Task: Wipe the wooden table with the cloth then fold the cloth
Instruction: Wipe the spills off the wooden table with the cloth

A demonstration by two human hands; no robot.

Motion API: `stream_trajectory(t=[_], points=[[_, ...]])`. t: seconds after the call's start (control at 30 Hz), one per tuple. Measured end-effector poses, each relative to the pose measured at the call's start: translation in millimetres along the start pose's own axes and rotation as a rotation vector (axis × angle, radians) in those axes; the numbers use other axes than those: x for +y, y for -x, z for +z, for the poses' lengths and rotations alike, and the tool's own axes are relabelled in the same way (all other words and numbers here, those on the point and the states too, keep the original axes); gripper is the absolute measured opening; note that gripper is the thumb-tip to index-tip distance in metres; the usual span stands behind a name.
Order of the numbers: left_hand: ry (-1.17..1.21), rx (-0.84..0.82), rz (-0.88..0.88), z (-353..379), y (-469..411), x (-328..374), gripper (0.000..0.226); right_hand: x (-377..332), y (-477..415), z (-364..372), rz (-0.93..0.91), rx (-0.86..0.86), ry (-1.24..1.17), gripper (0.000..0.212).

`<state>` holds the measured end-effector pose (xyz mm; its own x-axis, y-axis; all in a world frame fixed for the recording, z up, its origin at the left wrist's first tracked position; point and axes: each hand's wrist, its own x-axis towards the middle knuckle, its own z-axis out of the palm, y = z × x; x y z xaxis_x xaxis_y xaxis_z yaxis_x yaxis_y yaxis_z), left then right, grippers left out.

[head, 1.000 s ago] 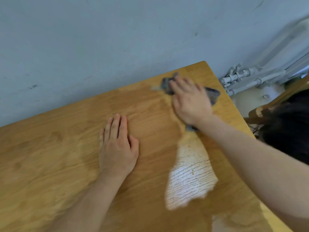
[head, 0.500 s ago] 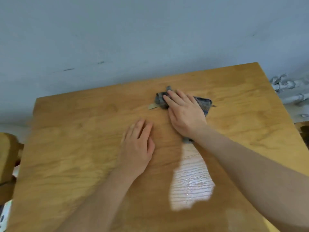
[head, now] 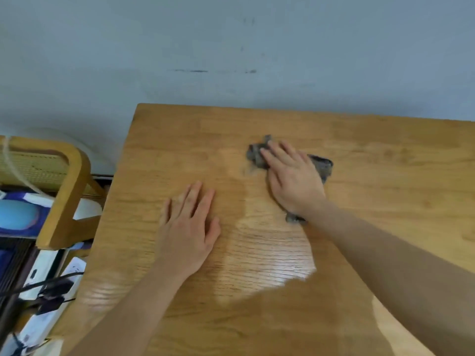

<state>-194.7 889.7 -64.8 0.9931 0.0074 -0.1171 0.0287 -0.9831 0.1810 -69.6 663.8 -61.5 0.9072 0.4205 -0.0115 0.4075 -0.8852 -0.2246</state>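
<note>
A crumpled grey cloth (head: 321, 164) lies on the wooden table (head: 385, 188) toward its far side. My right hand (head: 290, 178) presses flat on top of the cloth with fingers spread, so only its edges show at the fingertips, the right side and under the wrist. My left hand (head: 190, 224) rests palm down on the bare wood to the left of it, fingers together, holding nothing. A shiny patch of light lies on the table between my forearms.
A pale blue-grey wall (head: 231, 47) runs along the table's far edge. Left of the table stands a wooden chair (head: 64, 191) with a woven back. Below it lie white power strips (head: 43, 317) with black plugs and cables.
The view has swung left, bringing the table's left edge and the chair into sight. My right hand has slid the cloth leftward across the table. My left hand stays flat.
</note>
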Motion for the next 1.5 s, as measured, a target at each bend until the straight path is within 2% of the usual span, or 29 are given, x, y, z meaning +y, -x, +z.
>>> stream_trajectory(t=[0.1,0.17,0.3,0.37,0.43,0.5,0.53,0.57,0.7,0.77,0.83,0.93,1.0,1.07,1.2,1.3,1.37,1.43,1.5], points=[[0.035,0.022,-0.042,-3.2,2.2,-19.1,0.059,35.4,-24.4,-9.1,0.359,0.036,0.042,0.053],[0.071,0.048,-0.041,-3.0,4.5,-24.3,0.058,17.6,-42.7,-6.9,0.390,0.018,0.062,0.053],[0.145,0.144,-0.043,-2.3,4.8,-24.6,0.050,-80.7,-78.6,13.9,0.067,-0.002,0.036,0.055],[0.188,0.182,-0.051,0.7,5.8,-26.5,0.036,-136.1,-72.3,28.1,-0.085,-0.057,0.022,0.055],[0.258,0.231,-0.072,2.4,7.8,-30.2,0.017,-161.4,-45.6,35.9,-0.199,-0.106,0.000,0.052],[0.271,0.257,-0.053,3.4,9.1,-33.0,0.014,-139.8,-23.9,30.8,-0.277,-0.120,-0.034,0.051],[0.266,0.263,-0.037,3.9,7.9,-33.9,0.017,-116.9,-17.4,26.0,-0.255,-0.099,-0.024,0.050],[0.261,0.268,-0.025,3.6,6.4,-33.4,0.021,-90.0,-13.5,20.6,-0.167,-0.064,-0.003,0.050],[0.224,0.232,-0.016,-0.7,4.9,-28.8,0.031,4.0,-3.8,-2.6,0.447,0.084,0.065,0.056],[0.214,0.218,-0.020,-0.1,5.0,-29.8,0.033,-12.9,-4.0,0.0,0.540,0.112,0.071,0.058],[0.230,0.217,-0.018,0.0,6.0,-31.1,0.034,-66.3,3.0,15.2,0.426,0.123,0.060,0.058],[0.308,0.251,-0.046,-2.2,6.9,-32.6,0.034,-152.1,31.3,40.9,0.117,0.002,0.030,0.055],[0.380,0.266,-0.052,-2.8,8.3,-32.1,0.031,-168.3,44.3,45.2,0.006,-0.024,0.005,0.053],[0.401,0.267,-0.045,-4.4,7.8,-34.9,0.029,-150.4,48.5,40.0,-0.037,-0.029,-0.001,0.051],[0.354,0.226,-0.058,-4.5,4.9,-34.6,0.026,-71.0,71.3,15.0,0.194,0.012,0.005,0.053],[0.284,0.267,-0.030,-1.5,5.3,-32.5,0.029,5.5,92.5,-4.6,0.400,0.033,0.047,0.057],[0.214,0.296,-0.032,0.1,7.2,-29.5,0.029,30.4,98.2,-10.8,0.516,0.037,0.050,0.057],[0.183,0.306,-0.059,1.1,10.0,-23.0,0.029,11.1,102.5,-6.7,0.496,0.051,0.066,0.056],[0.212,0.268,-0.115,2.8,16.7,-11.4,0.032,-42.9,121.4,9.2,0.303,0.038,0.057,0.055]])
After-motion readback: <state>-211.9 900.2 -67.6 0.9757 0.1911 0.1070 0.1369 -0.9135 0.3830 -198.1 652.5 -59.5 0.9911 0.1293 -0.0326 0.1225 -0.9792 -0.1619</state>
